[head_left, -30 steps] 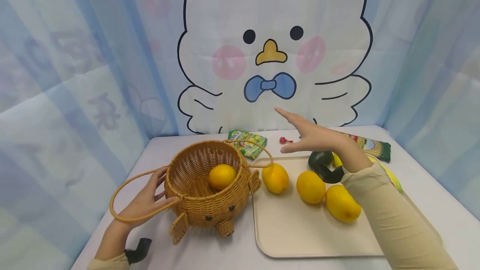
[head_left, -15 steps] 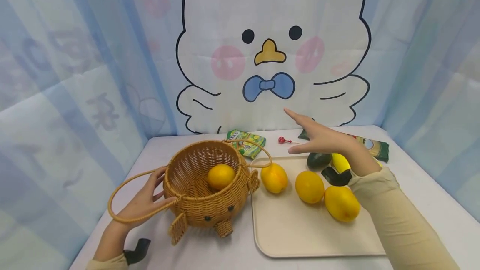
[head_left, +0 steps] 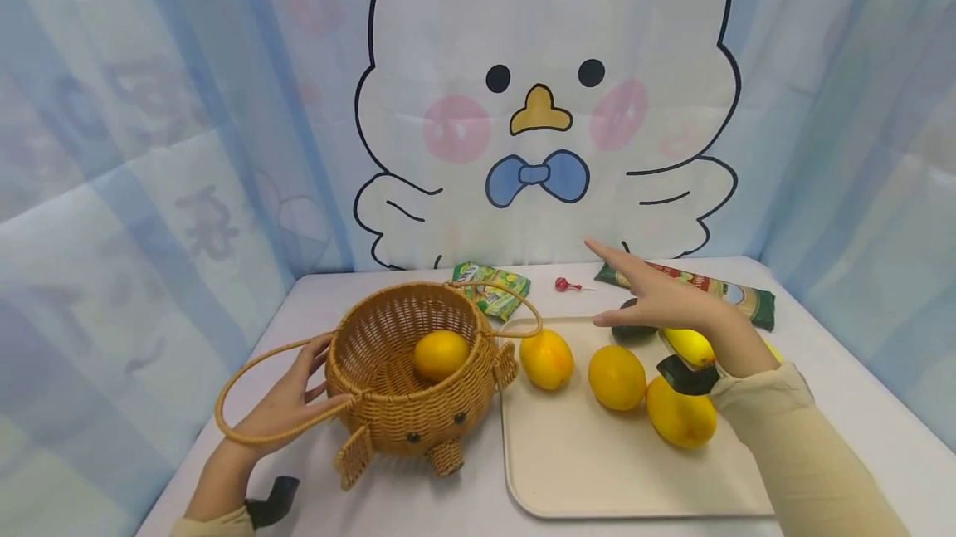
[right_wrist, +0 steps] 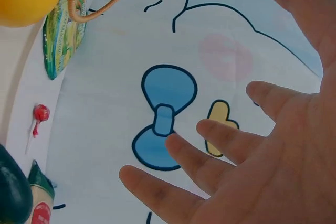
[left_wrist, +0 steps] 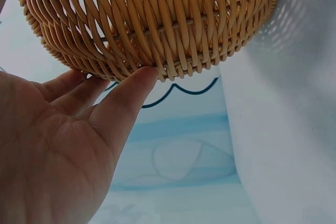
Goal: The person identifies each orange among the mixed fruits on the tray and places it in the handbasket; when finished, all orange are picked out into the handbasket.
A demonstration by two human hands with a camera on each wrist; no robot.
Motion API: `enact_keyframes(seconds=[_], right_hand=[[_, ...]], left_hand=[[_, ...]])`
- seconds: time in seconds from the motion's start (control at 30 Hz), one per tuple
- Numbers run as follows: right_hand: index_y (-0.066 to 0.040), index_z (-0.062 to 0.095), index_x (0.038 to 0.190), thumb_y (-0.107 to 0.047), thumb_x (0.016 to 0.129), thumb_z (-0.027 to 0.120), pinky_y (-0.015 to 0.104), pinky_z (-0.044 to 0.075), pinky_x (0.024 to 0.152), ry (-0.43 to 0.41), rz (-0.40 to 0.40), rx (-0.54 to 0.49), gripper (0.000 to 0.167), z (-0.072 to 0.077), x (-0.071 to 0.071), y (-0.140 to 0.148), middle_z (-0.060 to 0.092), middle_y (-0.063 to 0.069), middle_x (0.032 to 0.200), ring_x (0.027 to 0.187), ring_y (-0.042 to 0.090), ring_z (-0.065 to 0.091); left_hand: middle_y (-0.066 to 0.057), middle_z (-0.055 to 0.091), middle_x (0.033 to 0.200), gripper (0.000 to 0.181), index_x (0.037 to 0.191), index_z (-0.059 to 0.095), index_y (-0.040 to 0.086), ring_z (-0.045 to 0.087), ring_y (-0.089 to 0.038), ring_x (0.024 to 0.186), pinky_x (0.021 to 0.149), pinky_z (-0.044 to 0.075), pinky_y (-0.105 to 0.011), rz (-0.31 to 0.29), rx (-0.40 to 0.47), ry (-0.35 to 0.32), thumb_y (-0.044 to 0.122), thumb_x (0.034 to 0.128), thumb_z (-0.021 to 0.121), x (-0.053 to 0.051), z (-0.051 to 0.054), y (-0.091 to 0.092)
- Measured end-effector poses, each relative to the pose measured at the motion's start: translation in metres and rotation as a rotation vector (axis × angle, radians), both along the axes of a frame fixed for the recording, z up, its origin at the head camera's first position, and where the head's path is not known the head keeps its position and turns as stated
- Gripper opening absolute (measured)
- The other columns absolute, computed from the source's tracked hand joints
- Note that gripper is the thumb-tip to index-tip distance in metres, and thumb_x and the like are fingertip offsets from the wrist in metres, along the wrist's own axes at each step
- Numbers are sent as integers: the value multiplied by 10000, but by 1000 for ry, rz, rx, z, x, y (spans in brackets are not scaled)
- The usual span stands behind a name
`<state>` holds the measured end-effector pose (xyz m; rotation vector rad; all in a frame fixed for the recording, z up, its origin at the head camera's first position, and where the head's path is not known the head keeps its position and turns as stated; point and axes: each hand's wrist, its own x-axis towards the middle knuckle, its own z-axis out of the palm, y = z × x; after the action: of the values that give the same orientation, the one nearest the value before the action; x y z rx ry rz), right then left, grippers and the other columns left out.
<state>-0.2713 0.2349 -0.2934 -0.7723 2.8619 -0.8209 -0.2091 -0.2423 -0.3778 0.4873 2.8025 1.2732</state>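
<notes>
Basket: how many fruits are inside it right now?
1: a yellow-orange fruit, lying inside the basket on the side away from the left hand. The near wall hides part of the inside, so others may be out of sight.

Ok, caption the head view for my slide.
Left hand holds a wicker basket with one yellow fruit inside; the right hand hovers, empty, near the tray.

I see the left grip (head_left: 287, 404) and the right grip (head_left: 665, 296) as bare hands. Behind the right one I have a long, plain beige sleeve (head_left: 807, 454), softly creased, and a matt black, bent wrist piece (head_left: 687, 375) jutting out at its cuff. Behind the left I get a matching beige cuff (head_left: 217, 524) and an elbow-shaped black fitting (head_left: 273, 501).
</notes>
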Motion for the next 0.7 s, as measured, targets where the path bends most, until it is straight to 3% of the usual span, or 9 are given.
enact_keyframes(seconds=[0.4,0.7], right_hand=[[-351,72,1515,-469,775,721,767,206,1040,-83,-74,-14,991,-23,10,16,83,180,1586,1419,480,114],[-251,168,1517,-406,800,716,775,259,1009,-91,-83,-49,915,-41,16,28,129,182,1577,1406,468,148]], left_hand=[[-188,86,1571,836,1491,115,177,126,-491,1414,1059,375,-601,-21,22,-8,317,873,661,1,1,0],[-188,83,1573,840,1493,110,176,126,-491,1414,1051,379,-612,-17,21,-14,322,875,659,1,1,0]])
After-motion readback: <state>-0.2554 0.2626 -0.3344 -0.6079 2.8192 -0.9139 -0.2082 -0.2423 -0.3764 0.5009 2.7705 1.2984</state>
